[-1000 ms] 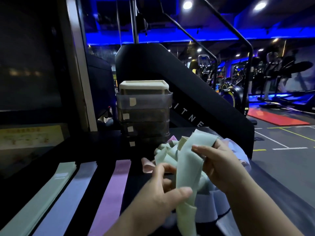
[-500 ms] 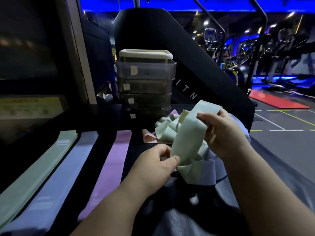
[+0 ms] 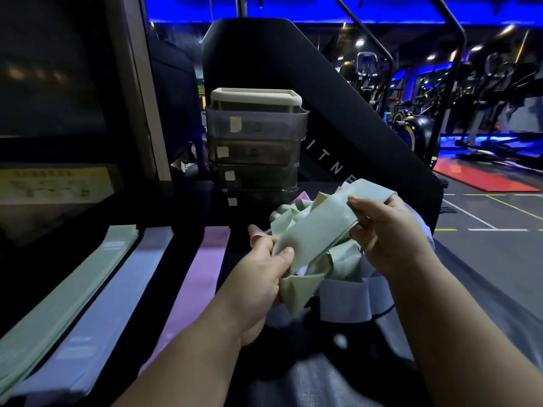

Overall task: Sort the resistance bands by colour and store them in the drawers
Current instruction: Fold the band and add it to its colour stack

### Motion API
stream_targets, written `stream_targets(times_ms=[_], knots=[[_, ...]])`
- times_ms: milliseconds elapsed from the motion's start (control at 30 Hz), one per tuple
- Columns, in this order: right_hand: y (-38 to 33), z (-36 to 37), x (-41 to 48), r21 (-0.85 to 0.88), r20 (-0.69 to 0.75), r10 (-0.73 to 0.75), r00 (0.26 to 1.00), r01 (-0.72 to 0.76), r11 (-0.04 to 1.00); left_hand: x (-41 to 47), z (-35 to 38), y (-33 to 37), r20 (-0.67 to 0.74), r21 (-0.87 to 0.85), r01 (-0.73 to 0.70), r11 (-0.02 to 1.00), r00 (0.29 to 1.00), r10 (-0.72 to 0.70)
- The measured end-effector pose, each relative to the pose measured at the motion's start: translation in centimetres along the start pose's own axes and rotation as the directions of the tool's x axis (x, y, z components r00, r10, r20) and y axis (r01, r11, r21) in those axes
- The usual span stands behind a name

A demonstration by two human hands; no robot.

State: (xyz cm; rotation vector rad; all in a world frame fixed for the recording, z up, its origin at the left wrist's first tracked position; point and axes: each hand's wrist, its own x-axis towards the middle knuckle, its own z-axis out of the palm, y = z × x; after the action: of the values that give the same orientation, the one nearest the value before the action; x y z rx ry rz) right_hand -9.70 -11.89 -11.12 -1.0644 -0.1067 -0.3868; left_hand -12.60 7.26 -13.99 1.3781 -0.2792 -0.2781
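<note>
Both hands clamped on green band [image 3: 320, 227]: left hand [image 3: 261, 268] near end, right hand [image 3: 388, 230] far end. Risk: snags tangled pile [image 3: 346, 277], drags other colours w/ it.

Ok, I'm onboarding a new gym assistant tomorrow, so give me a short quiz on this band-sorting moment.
1. True or false: the left hand and the right hand both grip the same green band.
2. Which flat stack lies nearest the hands? A green, B pale blue, C pink.
3. How many paper labels show on the front of the drawer unit?
Key: 1 true; 2 C, the pink stack; 3 four.
</note>
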Motion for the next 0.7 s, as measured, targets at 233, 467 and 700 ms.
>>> stream_targets(times_ms=[233,467,700], knots=[[-0.4,-0.4,0.2,-0.042,-0.087,-0.012,0.996,0.008,0.999,-0.1,-0.2,-0.4,0.023,0.283,-0.091,0.955,0.996,0.088],[-1.1,-0.9,0.0,0.004,-0.158,-0.039,0.987,0.04,0.999,-0.4,-0.1,0.0,-0.128,0.656,-0.023,0.755,0.982,0.141],[-1.8,-1.3,-0.2,0.008,-0.244,-0.028,0.969,0.031,0.999,0.2,-0.1,-0.9,-0.131,0.513,-0.021,0.858,0.986,0.103]])
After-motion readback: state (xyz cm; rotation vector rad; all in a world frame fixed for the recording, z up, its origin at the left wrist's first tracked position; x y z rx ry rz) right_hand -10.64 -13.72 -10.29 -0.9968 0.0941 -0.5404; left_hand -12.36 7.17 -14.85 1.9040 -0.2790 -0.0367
